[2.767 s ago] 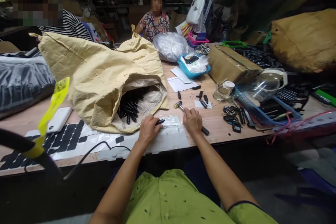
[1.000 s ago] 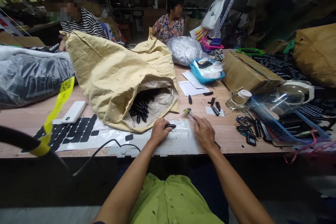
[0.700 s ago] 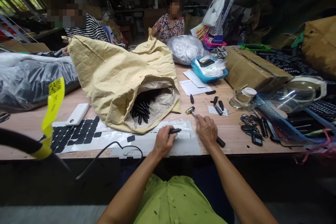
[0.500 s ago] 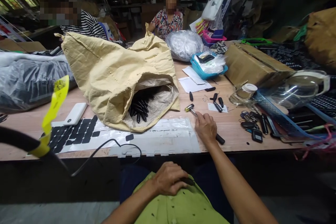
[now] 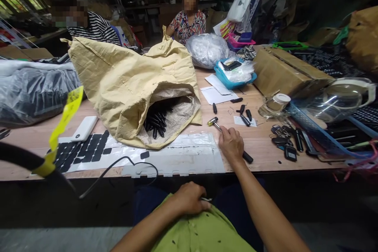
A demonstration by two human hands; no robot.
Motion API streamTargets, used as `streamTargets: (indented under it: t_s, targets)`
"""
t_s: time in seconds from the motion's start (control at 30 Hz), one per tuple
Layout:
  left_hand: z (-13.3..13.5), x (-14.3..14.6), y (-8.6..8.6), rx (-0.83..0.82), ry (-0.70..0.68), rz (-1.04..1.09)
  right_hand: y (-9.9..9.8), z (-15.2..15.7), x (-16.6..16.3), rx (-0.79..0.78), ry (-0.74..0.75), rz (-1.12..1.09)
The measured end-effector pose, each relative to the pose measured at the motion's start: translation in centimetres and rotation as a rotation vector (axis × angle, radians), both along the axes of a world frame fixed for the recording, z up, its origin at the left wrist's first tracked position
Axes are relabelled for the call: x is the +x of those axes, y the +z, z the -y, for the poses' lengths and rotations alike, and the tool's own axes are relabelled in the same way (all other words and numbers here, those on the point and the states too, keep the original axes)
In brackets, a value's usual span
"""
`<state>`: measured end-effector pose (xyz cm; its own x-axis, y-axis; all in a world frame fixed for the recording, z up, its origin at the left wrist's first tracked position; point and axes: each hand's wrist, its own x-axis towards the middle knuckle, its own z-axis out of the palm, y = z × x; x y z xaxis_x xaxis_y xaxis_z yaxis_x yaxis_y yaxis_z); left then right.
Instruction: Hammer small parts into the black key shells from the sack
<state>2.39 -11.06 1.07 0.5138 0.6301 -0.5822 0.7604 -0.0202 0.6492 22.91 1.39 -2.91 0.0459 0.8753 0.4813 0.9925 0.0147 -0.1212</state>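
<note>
My right hand (image 5: 232,142) rests on the table near its front edge, fingers closed around the shaft of a small hammer (image 5: 213,121). The hammer's head, metal with a yellow face, points away to the left, and its black handle end sticks out behind my palm. My left hand (image 5: 190,199) is curled at my lap against the green shirt. A bit of shiny metal shows past its fingers, but the rest is hidden. Left of the hammer lies a cream cloth sack (image 5: 126,82), its mouth towards me, with many black elongated pieces (image 5: 156,120) inside.
Loose black pieces (image 5: 244,120) lie beyond the hammer. Keys (image 5: 282,134), a blue basket (image 5: 321,128) and a carton (image 5: 289,71) are to the right. A white power bank (image 5: 85,128) and black sticker sheet (image 5: 91,147) lie left. Two people sit across the table.
My left hand has turned slightly at my lap; a dark part beside its fingers is now hidden and shiny metal shows. My right hand stays on the hammer.
</note>
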Motion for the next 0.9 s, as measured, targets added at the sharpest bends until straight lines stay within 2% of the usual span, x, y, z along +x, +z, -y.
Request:
streamTargets:
  t_s: [0.07, 0.1, 0.17, 0.23, 0.33, 0.4, 0.5, 0.63, 0.7, 0.73, 0.8, 0.9]
  targets:
    - [-2.0, -1.5, 3.1, 0.046, 0.133, 0.197, 0.0, 0.0, -0.1, -0.003, -0.001, -0.003]
    - [-3.4, -2.5, 4.4, 0.151, 0.272, 0.222, 0.1, 0.0, -0.1, -0.005, -0.003, -0.001]
    - [-6.7, -4.8, 5.8, 0.410, 0.573, 0.068, 0.2, 0.0, -0.3, -0.009, -0.008, 0.008]
    - [-10.0, -6.8, 5.9, 0.695, 0.829, -0.260, 0.4, 0.0, -0.5, -0.016, -0.016, 0.021]
    - [-13.3, -8.4, 4.7, 0.696, 0.979, -0.555, 0.7, -0.1, -0.8, -0.035, -0.031, 0.034]
    - [-13.9, -8.8, 3.8, 0.647, 0.998, -0.612, 0.7, -0.1, -1.0, -0.052, -0.039, 0.039]
    - [-12.9, -9.2, 3.6, 0.678, 0.972, -0.602, 0.6, -0.2, -1.0, -0.074, -0.046, 0.043]
    - [-10.0, -8.7, 4.8, 0.942, 0.909, -0.427, 0.5, -0.1, -1.0, -0.086, -0.051, 0.042]
    - [-9.1, -7.3, 5.2, 1.038, 0.773, -0.224, 0.6, -0.1, -1.0, -0.089, -0.052, 0.040]
    - [-8.9, -6.3, 5.1, 1.035, 0.683, -0.114, 0.6, -0.1, -1.0, -0.091, -0.052, 0.038]
    - [-9.0, -4.2, 4.5, 0.957, 0.527, 0.056, 0.8, -0.1, -1.0, -0.095, -0.050, 0.033]
    - [-10.2, -2.1, 2.5, 0.820, 0.417, 0.131, 1.0, 0.0, -1.1, -0.101, -0.043, 0.019]
